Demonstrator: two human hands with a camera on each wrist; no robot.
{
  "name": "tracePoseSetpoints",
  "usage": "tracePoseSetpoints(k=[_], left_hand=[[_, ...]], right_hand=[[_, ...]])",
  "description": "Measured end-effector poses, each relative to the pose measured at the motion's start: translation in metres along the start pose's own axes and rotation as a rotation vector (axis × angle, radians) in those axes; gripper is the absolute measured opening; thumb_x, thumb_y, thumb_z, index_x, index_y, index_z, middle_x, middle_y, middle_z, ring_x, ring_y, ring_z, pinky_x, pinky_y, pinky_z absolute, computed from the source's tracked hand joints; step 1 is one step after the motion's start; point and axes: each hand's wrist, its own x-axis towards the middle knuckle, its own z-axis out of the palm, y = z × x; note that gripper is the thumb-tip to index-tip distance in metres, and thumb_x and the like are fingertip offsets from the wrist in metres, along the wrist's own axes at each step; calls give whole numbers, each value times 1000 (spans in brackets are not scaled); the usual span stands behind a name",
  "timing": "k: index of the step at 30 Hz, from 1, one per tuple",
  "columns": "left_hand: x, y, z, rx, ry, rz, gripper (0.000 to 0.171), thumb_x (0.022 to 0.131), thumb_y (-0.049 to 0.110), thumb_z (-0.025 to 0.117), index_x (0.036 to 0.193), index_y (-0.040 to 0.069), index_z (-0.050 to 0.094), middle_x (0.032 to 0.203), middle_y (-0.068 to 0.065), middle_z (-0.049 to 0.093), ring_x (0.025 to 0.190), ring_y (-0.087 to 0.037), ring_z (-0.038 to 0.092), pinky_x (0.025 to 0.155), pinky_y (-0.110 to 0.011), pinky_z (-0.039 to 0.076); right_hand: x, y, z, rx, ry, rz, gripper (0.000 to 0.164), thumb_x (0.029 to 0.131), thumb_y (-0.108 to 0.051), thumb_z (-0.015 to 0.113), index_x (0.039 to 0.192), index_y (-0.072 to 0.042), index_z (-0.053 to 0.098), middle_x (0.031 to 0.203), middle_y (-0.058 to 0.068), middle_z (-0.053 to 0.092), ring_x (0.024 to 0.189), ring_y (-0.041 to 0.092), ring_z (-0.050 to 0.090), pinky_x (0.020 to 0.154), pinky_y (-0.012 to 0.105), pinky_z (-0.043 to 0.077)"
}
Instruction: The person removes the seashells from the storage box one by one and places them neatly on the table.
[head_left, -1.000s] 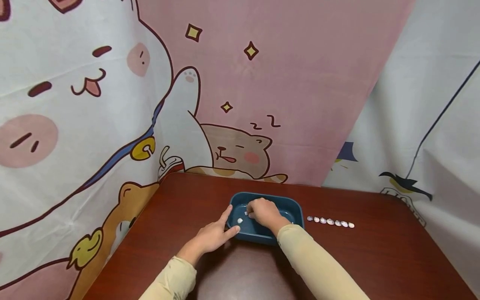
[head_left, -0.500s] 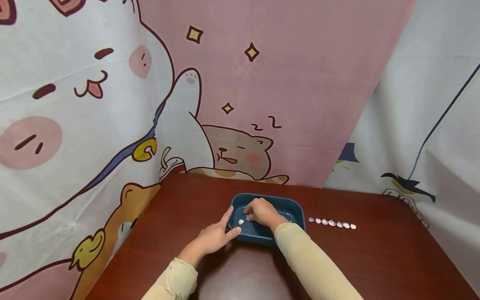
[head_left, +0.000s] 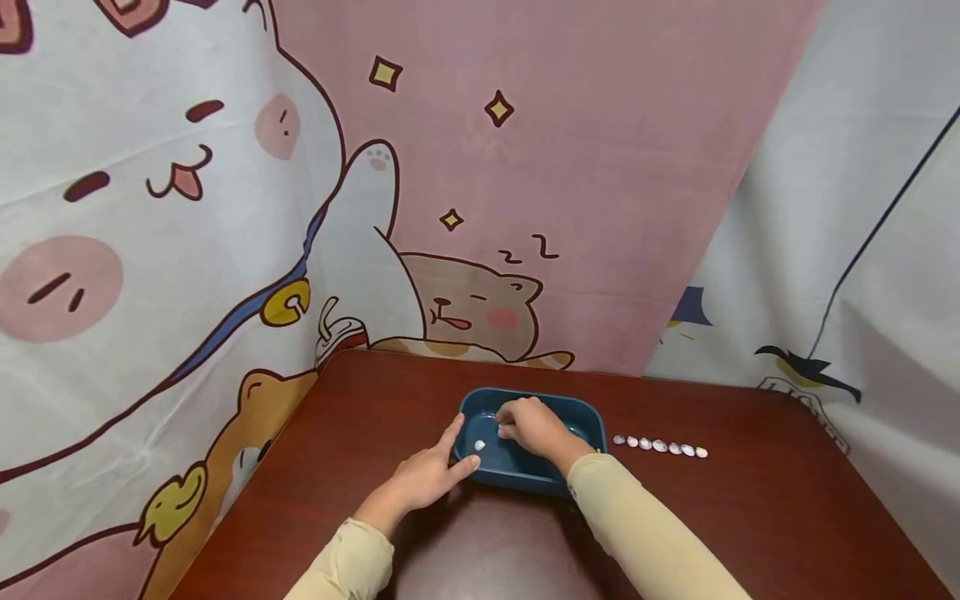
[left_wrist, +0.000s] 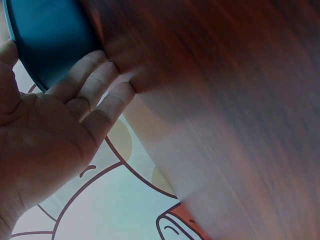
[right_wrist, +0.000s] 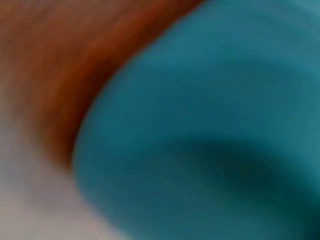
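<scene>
A dark teal plastic basin (head_left: pixel 513 479) stands on the table. Spread around its left corner is my left hand (head_left: pixel 427 473), thumb at the near rim; the left wrist view shows the extended fingers (left_wrist: pixel 112 102) against the outer wall. My right hand (head_left: pixel 534 427) reaches down inside the basin, thumb and fingertips pinched together around a small pale seashell mostly hidden by them. Another white seashell (head_left: pixel 480 446) lies on the basin floor near the left thumb. The right wrist view is blurred, with only the basin wall (right_wrist: pixel 150 130) and table showing.
Right of the basin, several small seashells (head_left: pixel 660 446) lie in a straight row on the reddish-brown wooden table (head_left: pixel 750 500). A printed cartoon cloth (head_left: pixel 600 208) hangs behind the table and along its left side.
The pale seashell beside the right fingertips has left its spot on the basin floor, and the right hand has drawn slightly right. The left hand stays at the basin's corner.
</scene>
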Motion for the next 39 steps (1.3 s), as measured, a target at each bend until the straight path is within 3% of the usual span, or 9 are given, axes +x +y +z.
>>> tracePoseSetpoints(k=[3,6,9,12,15,18,28,34,39], left_hand=[[1,-2,2,11,7,1,89,105,62,56,174,24,14,156,-22,57,125,-41,68,106,-70,48],[3,-3,3,26,24,13,87,106,59,57,173,23,15,158,-22,56,127,-43,68,106,-70,49],[3,-4,4,33,29,21,86,106,57,57,173,21,16,158,-22,56,126,-43,68,104,-69,50],[1,-4,3,35,24,13,86,106,57,57,173,21,16,158,-22,56,126,-43,68,104,-69,49],[0,-5,3,29,20,-1,87,106,57,57,173,22,15,159,-22,55,128,-44,67,105,-71,48],[-1,-6,3,23,20,-12,87,106,57,58,174,24,14,160,-21,54,131,-45,65,107,-72,46],[3,-1,3,22,16,19,87,106,57,57,173,21,15,158,-22,56,126,-43,68,104,-70,49],[3,-1,3,24,10,18,86,107,56,57,173,21,15,158,-23,56,124,-42,69,103,-69,49],[4,-2,2,28,18,21,86,107,56,57,173,20,16,155,-24,58,119,-41,70,102,-67,50]], right_hand=[[-19,16,-27,6,90,-73,24,98,-13,78,120,-4,79,113,10,82,104,24,79,92,45,63],[-44,49,-69,-31,217,-91,21,97,-13,79,116,-3,79,108,11,82,97,26,79,85,46,63],[-79,103,-108,-88,296,34,22,99,-16,77,116,-2,79,109,16,81,97,35,77,83,52,61],[-120,164,-134,-112,290,220,29,101,-18,74,121,2,76,117,26,77,107,47,72,87,60,58],[-158,213,-143,-129,239,347,32,101,-17,72,123,7,73,123,33,72,112,55,68,89,65,55],[-182,240,-141,-146,180,383,31,99,-15,74,118,10,73,118,34,73,106,53,69,86,64,56],[-192,247,-121,-174,90,370,26,95,-14,79,112,6,78,112,29,76,104,47,70,90,66,56],[-190,246,-120,-152,39,407,37,92,-22,83,114,7,77,112,31,75,104,48,70,91,66,56],[-190,245,-121,-148,37,382,35,92,-16,83,115,9,76,111,31,76,103,48,71,89,63,58]])
